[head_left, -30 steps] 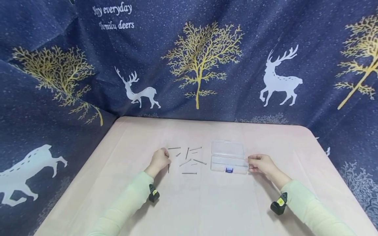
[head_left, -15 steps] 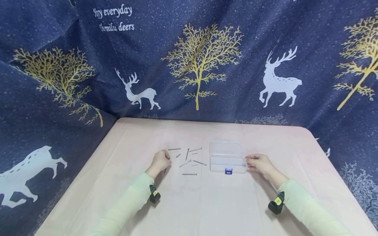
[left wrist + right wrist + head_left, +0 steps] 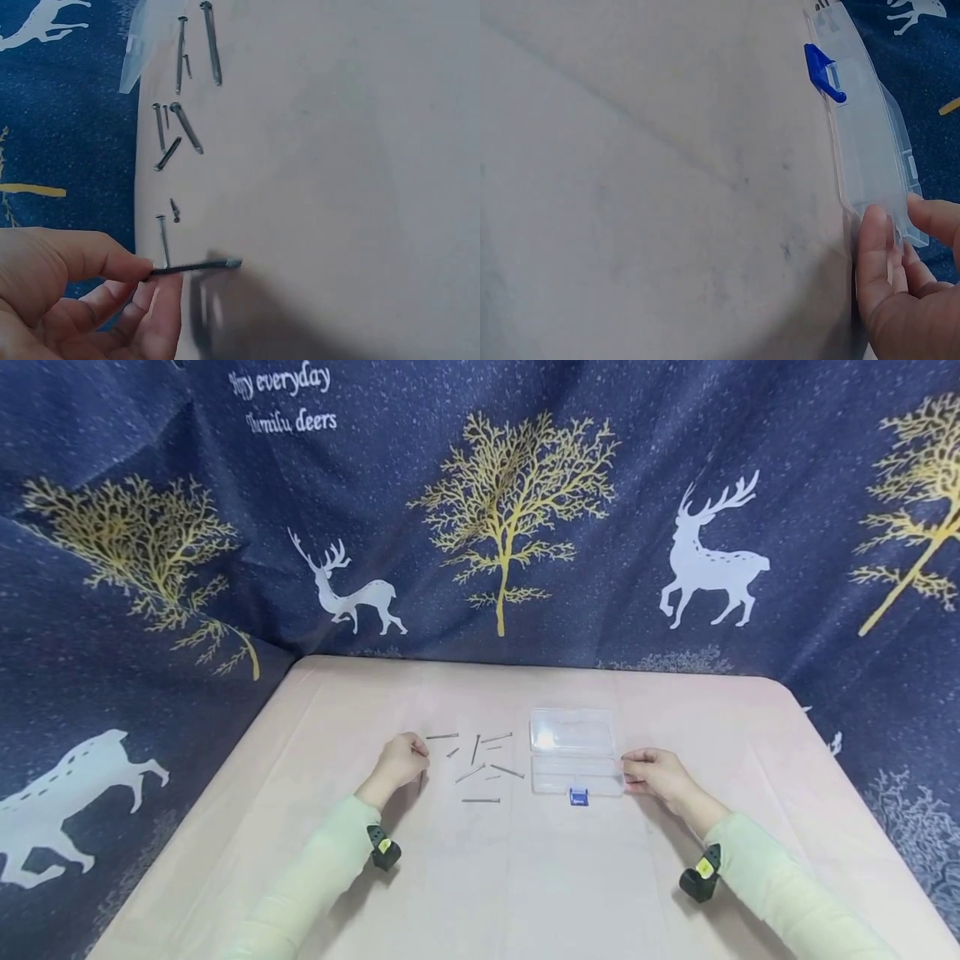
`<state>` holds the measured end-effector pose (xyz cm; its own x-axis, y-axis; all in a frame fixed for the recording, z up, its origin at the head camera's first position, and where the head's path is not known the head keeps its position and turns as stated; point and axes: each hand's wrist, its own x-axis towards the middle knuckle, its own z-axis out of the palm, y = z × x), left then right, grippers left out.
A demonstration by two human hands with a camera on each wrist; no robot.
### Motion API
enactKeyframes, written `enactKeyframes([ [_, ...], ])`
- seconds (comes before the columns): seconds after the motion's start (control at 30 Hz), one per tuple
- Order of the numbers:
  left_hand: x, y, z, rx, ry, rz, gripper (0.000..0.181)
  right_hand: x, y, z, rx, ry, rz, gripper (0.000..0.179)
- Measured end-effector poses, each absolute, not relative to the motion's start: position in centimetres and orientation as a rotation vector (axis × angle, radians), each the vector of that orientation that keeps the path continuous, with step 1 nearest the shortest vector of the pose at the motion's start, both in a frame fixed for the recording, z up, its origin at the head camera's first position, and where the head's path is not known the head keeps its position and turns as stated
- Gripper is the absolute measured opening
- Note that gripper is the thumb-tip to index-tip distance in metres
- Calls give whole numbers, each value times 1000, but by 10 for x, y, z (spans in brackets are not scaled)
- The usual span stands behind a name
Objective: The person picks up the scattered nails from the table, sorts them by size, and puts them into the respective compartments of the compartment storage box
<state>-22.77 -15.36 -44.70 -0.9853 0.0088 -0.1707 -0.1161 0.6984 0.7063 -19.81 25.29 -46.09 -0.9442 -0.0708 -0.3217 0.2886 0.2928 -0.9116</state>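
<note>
My left hand [image 3: 399, 762] pinches a long dark nail [image 3: 195, 267] between thumb and fingertips. In the left wrist view the nail sticks out sideways past the fingers, over the table. To the right of that hand several loose nails [image 3: 481, 800] of different lengths lie scattered. A clear plastic box [image 3: 555, 787] stands with its lid [image 3: 558, 727] folded back and a blue latch [image 3: 578, 797] at its front. My right hand [image 3: 660, 777] grips the box's right end, thumb on one side and fingers on the other.
A pale pink cloth covers the table [image 3: 525, 885]. Behind it and along the left hangs a dark blue curtain [image 3: 585, 585] printed with deer and trees. Each wrist wears a small black camera [image 3: 385, 850].
My left hand has drawn slightly left with the nail, whose angle has changed. The box has shifted a little left with my right hand on it, and a bright glare now shows on its lid.
</note>
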Motion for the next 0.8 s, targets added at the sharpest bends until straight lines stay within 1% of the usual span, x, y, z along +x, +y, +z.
enactKeyframes([
  [0.27, -225, -157, -434, -34, 2770, 1175, 13, -197, 251, -464, 213, 2266, -1728, 45],
  [0.43, -224, -156, -433, 11, 2812, 1204, 11, -196, 250, -467, 224, 2275, -1765, 44],
  [0.8, -225, -141, -435, 35, 2785, 1403, 16, -191, 245, -466, 282, 2364, -1716, 42],
])
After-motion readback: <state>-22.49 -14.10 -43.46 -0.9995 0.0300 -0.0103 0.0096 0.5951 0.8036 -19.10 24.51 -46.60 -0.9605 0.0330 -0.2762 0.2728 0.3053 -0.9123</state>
